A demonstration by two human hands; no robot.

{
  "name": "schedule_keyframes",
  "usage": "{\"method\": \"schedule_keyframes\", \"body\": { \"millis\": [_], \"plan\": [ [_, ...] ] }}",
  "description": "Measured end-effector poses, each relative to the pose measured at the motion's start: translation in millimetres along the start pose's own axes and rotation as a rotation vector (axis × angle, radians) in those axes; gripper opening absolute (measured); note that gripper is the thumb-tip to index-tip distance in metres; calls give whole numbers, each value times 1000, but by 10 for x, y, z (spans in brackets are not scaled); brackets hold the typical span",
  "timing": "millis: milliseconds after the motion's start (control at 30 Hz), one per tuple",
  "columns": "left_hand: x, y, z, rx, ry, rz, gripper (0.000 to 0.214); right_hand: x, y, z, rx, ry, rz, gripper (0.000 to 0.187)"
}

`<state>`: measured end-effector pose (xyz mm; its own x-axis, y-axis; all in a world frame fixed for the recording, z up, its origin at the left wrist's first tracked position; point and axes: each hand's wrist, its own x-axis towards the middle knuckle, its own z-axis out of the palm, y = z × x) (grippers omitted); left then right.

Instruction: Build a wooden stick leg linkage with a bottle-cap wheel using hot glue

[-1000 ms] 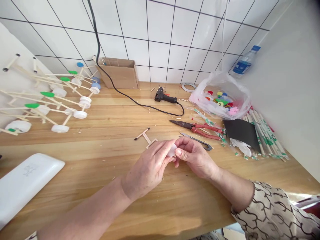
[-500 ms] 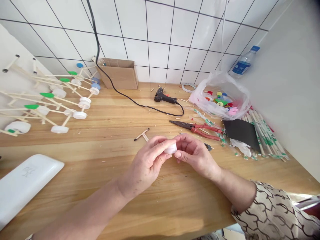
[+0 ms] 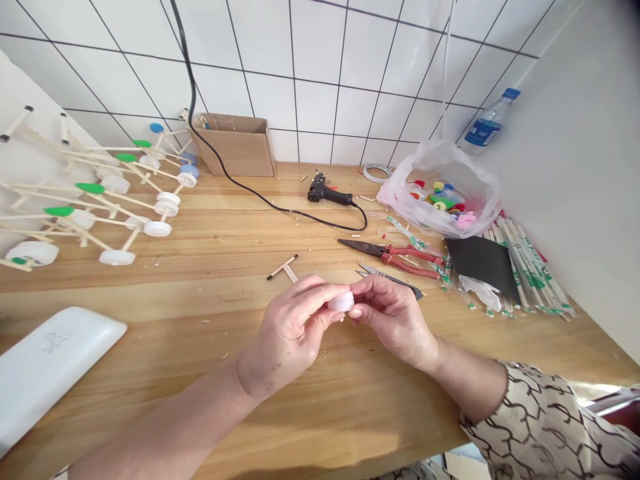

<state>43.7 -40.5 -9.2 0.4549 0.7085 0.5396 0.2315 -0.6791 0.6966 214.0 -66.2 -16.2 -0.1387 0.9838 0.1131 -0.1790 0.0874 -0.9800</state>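
Between my two hands, above the middle of the wooden table, is a small white bottle cap point(image 3: 342, 302). My left hand point(image 3: 293, 327) pinches it from the left with thumb and fingers. On the other side, the thumb and fingertips of my right hand point(image 3: 393, 320) are closed on its right edge. Just beyond my left hand lies a T-shaped piece of sticks point(image 3: 285, 267) with a dark-ended crossbar. Thread snips point(image 3: 393, 279) lie behind my right hand, partly covered by it. Red-handled pliers point(image 3: 390, 257) rest a little farther back.
Stick models with cap wheels point(image 3: 117, 257) stand at left, behind a white power bank point(image 3: 57, 360). At the back are a cardboard box point(image 3: 235, 150) and a corded glue gun point(image 3: 327, 191). A plastic bag of caps point(image 3: 400, 190), wrapped chopsticks point(image 3: 533, 267) and a bottle point(image 3: 487, 127) are at right.
My right hand has shifted slightly and its fingers have closed in more on the cap's edge. More of the snips shows behind it. The view has moved a little.
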Motion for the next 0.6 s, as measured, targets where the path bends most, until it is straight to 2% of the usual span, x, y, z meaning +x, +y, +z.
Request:
{"method": "schedule_keyframes", "body": {
  "millis": [233, 400, 600],
  "plan": [
    [24, 1, 10, -24, 23, -46, 21, 38, -61, -42, -136, -59, 23, 21],
    [35, 7, -6, -113, -1, -157, 16, 48, -118, -93, -399, -91, -100, 20],
    [19, -5, -13, -185, -45, -264, 14, 43, -114, -82, -482, -76, -160, 18]
  ]
}}
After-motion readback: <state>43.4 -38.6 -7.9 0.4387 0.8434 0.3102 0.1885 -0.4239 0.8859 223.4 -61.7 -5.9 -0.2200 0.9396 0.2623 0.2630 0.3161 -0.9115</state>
